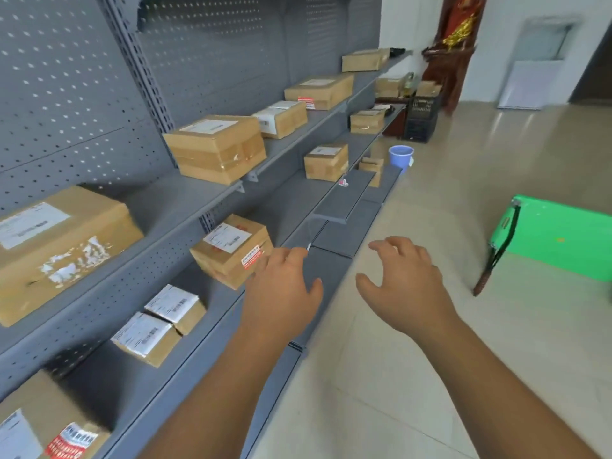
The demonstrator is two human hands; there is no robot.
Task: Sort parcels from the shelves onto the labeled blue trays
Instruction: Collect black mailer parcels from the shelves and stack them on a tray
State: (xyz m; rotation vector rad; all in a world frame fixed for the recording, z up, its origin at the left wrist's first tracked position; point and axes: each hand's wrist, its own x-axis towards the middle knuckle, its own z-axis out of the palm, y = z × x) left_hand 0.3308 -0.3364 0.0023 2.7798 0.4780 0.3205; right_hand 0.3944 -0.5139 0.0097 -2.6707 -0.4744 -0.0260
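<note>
Several brown cardboard parcels with white labels stand on the grey metal shelves [198, 200] along the left. A small parcel [228, 250] with a white label and a red sticker sits on a middle shelf. My left hand [281, 293] reaches toward it, fingers at its right front corner; whether they touch it is unclear. My right hand [404, 286] hovers apart to the right, fingers spread and bent, holding nothing. Two small labelled parcels [159, 323] lie on the shelf below. No blue tray is in view.
A green folding table [563, 240] stands at the right on the tiled floor. A light blue bucket [401, 157] sits by the shelf end. Black crates [422, 117] and dark wooden furniture [453, 61] stand at the far end.
</note>
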